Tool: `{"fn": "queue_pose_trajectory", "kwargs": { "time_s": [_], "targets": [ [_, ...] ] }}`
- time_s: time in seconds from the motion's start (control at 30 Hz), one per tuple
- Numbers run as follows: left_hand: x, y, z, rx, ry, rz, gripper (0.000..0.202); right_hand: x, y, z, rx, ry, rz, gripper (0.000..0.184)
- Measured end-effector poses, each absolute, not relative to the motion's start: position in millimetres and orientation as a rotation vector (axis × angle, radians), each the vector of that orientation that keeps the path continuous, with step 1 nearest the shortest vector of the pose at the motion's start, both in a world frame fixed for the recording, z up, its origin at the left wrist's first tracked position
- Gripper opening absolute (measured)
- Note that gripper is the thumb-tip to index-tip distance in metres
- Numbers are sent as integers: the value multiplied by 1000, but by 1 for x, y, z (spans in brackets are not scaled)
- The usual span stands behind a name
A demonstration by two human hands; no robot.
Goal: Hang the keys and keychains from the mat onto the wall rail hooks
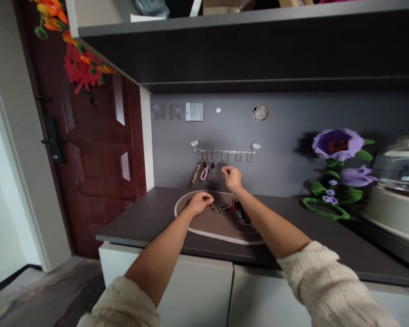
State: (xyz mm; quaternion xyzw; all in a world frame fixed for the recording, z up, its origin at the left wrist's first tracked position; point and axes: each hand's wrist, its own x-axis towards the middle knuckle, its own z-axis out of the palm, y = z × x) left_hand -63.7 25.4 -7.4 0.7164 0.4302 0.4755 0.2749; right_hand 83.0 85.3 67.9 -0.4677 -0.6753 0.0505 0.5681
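My left hand (200,203) is low over the brown mat (207,227), thumb and fingers pinched together. Close to its fingertips lies a bunch of keys (236,208) with metal rings and red and black parts, partly hidden behind my right forearm. My right hand (232,178) is raised in front of the wall, closed, just below the clear hook rail (225,151). What either hand pinches is too small to make out. Several keys hang from the rail's left hooks, along with a pink loop (204,173) and a patterned strap (197,173).
A dark shelf (245,54) overhangs the counter (139,213). Purple fabric flowers (339,144) and a white appliance with a clear top (395,209) stand to the right. At left is a dark red door (88,172). Two small hooks and a switch panel (194,111) are on the wall.
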Motion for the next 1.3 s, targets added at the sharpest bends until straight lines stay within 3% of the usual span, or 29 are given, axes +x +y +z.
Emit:
{"fn": "queue_pose_trajectory", "kwargs": {
  "time_s": [0.4,0.6,1.03,1.3],
  "targets": [
    [-74,16,-4,2313,1005,966,24,106,28,19,-1133,-1720,195,18],
    [-72,16,-5,2434,956,923,19,108,18,10,-1207,-1811,107,19],
    [-70,19,-6,2433,1090,960,19,106,13,13,-1298,-2006,9,23],
    [-66,15,-5,2208,1062,1176,19,106,11,14,-1202,-2002,29,22]
  ]
}}
